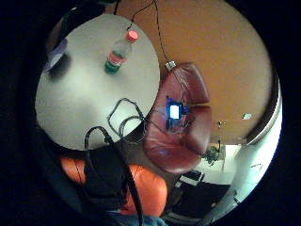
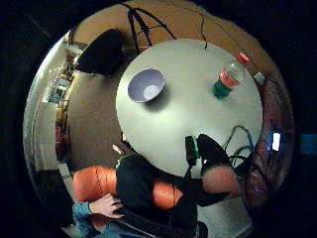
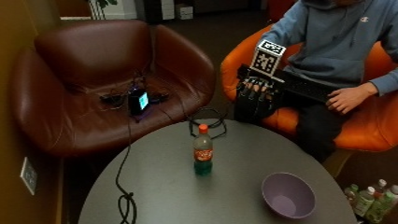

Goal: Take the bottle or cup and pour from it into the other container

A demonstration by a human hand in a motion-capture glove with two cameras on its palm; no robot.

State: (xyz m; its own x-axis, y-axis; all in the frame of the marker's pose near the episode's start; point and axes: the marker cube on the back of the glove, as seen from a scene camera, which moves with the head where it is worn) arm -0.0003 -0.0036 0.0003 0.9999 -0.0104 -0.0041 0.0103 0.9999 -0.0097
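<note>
Gloved right hand (image 3: 256, 91) hangs off the far edge of the round table (image 3: 155, 186), above the person's lap, fingers pointing down and relaxed, nothing in them. It is well apart from the bottle. The bare hand (image 3: 349, 97) rests on the person's thigh.

The plastic bottle (image 3: 202, 156) stands upright near the table's middle, orange cap (image 3: 202, 126) screwed on, a red label around the waist, dark green liquid only in the bottom part. The purple bowl (image 3: 287, 194) sits on the table too, beside the bottle and near the table's edge, apart from it, and looks empty.

Handling, as judged: mostly empty, so the bottle should be light and easy to tip over on approach. Thin plastic walls likely give under a squeeze; the label band looks the best place to take hold, less slick than bare plastic. The cap must come off before any pour. The bowl's mouth is wide, a forgiving target.

A black cable (image 3: 124, 196) trails across the table on the bottle's other side from the bowl.
</note>
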